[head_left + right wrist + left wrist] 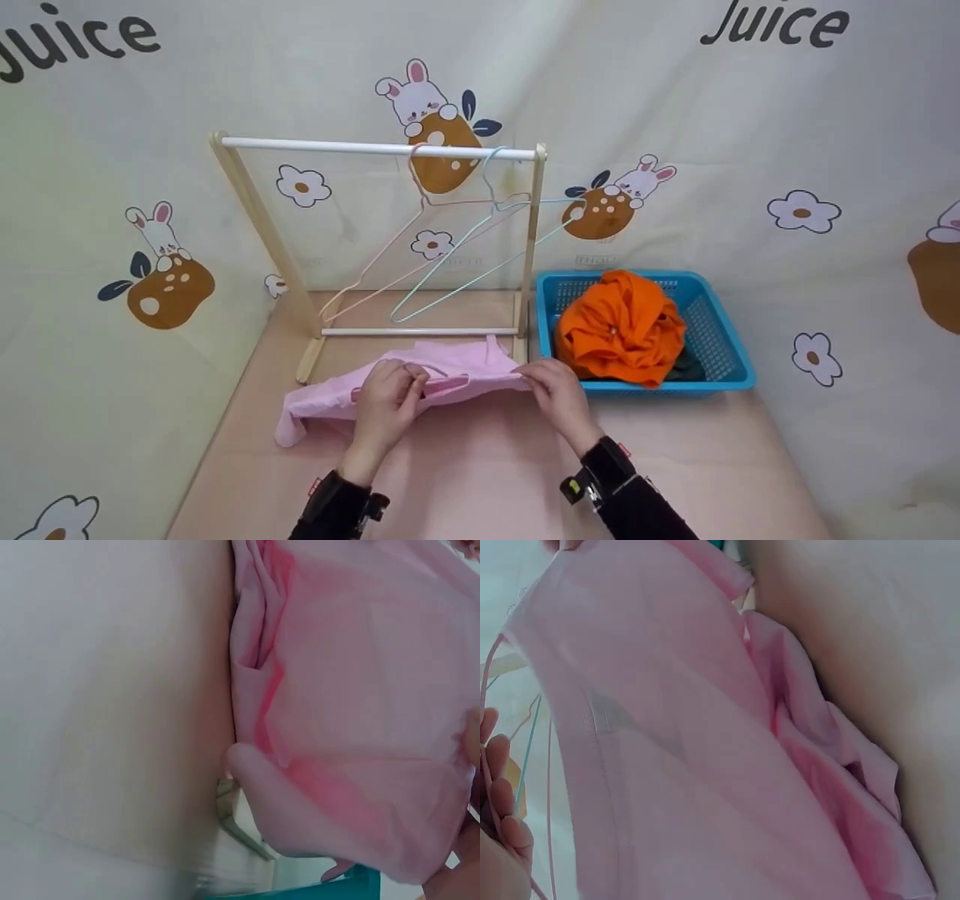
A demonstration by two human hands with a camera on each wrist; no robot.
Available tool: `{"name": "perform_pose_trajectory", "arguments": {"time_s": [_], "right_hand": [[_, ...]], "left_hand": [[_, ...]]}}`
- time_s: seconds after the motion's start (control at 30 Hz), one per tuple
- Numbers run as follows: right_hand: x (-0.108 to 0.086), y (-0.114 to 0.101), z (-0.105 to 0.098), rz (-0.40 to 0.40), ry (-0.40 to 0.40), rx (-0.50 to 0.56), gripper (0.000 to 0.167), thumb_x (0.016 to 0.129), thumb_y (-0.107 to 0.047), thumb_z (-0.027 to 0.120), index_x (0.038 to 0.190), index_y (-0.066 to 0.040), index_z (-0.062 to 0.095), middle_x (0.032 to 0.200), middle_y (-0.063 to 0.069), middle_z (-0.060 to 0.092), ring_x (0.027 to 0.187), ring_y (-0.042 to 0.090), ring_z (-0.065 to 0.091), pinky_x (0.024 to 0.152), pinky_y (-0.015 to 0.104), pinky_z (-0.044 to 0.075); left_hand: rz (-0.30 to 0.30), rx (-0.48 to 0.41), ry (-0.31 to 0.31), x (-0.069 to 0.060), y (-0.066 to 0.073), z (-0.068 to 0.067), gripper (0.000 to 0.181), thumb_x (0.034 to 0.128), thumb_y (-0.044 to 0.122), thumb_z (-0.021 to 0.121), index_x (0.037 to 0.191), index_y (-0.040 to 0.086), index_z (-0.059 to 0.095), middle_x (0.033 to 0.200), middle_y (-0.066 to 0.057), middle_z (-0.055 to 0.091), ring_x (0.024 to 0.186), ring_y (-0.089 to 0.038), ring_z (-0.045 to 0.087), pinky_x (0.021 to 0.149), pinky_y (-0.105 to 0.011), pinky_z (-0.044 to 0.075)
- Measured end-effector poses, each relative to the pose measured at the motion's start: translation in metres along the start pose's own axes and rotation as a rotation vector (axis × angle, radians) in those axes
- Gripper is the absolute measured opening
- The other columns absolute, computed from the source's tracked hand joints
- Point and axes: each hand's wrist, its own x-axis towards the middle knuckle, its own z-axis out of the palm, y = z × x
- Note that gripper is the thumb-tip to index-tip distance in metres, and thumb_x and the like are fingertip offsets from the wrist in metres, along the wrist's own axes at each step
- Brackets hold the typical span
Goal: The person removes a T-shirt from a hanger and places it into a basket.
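A pink garment [337, 390] lies bunched below the rack, its upper edge raised. My left hand [386, 401] is at its left-middle part in the head view. Through my curled left fingers [501, 796] runs a thin pink strand [486, 682] that meets the cloth's edge; cord or hanger, I cannot tell. With thumb and fingers my right hand [559, 397] pinches the garment's right end. The left wrist view shows the cloth [667, 727] stretched between the hands. In the right wrist view the cloth [360, 690] hides most of the right hand [471, 757].
A wooden rack with a white top bar [322, 145] stands behind the garment. From it hang a pink hanger [375, 259] and a blue-green hanger [442, 264]. To the right, a blue basket [731, 352] holds orange cloth [622, 330] and dark green cloth [688, 367].
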Motion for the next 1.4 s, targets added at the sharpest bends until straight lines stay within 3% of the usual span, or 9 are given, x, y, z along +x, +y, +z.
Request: {"name": "perform_pose_trajectory", "arguments": {"time_s": [0.2,0.43,0.6,0.73,0.83,0.93,1.1,1.17,1.4], "right_hand": [[-0.002,0.015,-0.021,0.169,0.124,0.039,0.014,0.092,-0.005,0.068,0.104,-0.009,0.075,0.102,0.005,0.072,0.092,0.024,0.064,0.086,0.044,0.054],[-0.003,0.024,-0.035,0.191,0.209,0.039,0.011,0.092,-0.003,0.068,0.100,-0.008,0.073,0.094,0.005,0.071,0.075,0.019,0.060,0.069,0.037,0.055],[-0.003,0.026,-0.038,0.236,0.214,0.072,0.010,0.094,-0.003,0.066,0.102,-0.004,0.072,0.095,0.009,0.071,0.076,0.021,0.060,0.070,0.038,0.054],[-0.003,0.028,-0.040,0.303,0.212,0.089,0.011,0.097,-0.005,0.062,0.104,-0.003,0.071,0.095,0.011,0.071,0.075,0.023,0.059,0.068,0.038,0.051],[-0.003,0.030,-0.042,0.328,0.209,0.089,0.011,0.098,-0.006,0.061,0.104,-0.003,0.071,0.093,0.011,0.069,0.074,0.023,0.058,0.067,0.038,0.049],[-0.005,0.032,-0.043,0.322,0.204,0.077,0.010,0.097,-0.006,0.062,0.103,-0.003,0.071,0.092,0.010,0.069,0.075,0.024,0.058,0.070,0.040,0.050],[-0.006,0.037,-0.043,0.294,0.214,0.041,0.009,0.096,-0.005,0.064,0.102,-0.003,0.071,0.093,0.010,0.070,0.076,0.024,0.059,0.072,0.040,0.050],[-0.006,0.037,-0.043,0.291,0.221,0.038,0.009,0.096,-0.004,0.064,0.101,-0.003,0.071,0.092,0.010,0.070,0.076,0.023,0.058,0.071,0.040,0.049],[-0.006,0.036,-0.040,0.342,0.218,0.052,0.008,0.097,-0.006,0.063,0.100,-0.004,0.070,0.086,0.008,0.067,0.075,0.025,0.056,0.071,0.040,0.047]], "left_hand": [[-0.015,-0.023,0.060,0.007,-0.005,-0.018,0.014,0.0797,-0.006,0.072,0.085,0.006,0.066,0.082,-0.001,0.066,0.074,-0.023,0.058,0.071,-0.034,0.041],[-0.068,-0.035,0.063,0.011,-0.006,-0.031,0.017,0.0790,-0.010,0.071,0.086,0.005,0.067,0.084,-0.004,0.069,0.074,-0.024,0.057,0.072,-0.034,0.041],[-0.093,-0.053,0.114,0.012,-0.006,-0.035,0.019,0.0775,-0.014,0.069,0.085,0.004,0.067,0.081,-0.007,0.066,0.076,-0.026,0.057,0.075,-0.035,0.041],[-0.047,-0.034,0.127,0.014,-0.004,-0.035,0.004,0.0896,0.000,0.066,0.088,0.003,0.067,0.082,-0.008,0.065,0.076,-0.027,0.056,0.075,-0.036,0.040],[-0.003,-0.003,0.141,0.017,-0.005,-0.034,0.018,0.0995,0.016,0.058,0.090,0.002,0.066,0.084,-0.008,0.065,0.076,-0.028,0.056,0.076,-0.037,0.039],[0.025,0.015,0.158,0.018,-0.005,-0.034,0.027,0.1025,0.023,0.053,0.092,0.002,0.065,0.085,-0.007,0.065,0.076,-0.027,0.056,0.077,-0.038,0.038],[0.034,0.006,0.158,0.018,-0.005,-0.037,0.014,0.0977,0.011,0.058,0.092,0.001,0.066,0.087,-0.009,0.067,0.077,-0.027,0.059,0.076,-0.036,0.040],[0.005,-0.011,0.154,0.017,-0.005,-0.038,0.006,0.0935,0.002,0.061,0.093,0.000,0.067,0.088,-0.011,0.067,0.080,-0.028,0.060,0.079,-0.034,0.041],[-0.093,-0.055,0.179,0.015,-0.002,-0.038,0.024,0.0791,-0.021,0.062,0.091,-0.001,0.068,0.089,-0.013,0.067,0.086,-0.030,0.062,0.089,-0.022,0.043]]}}
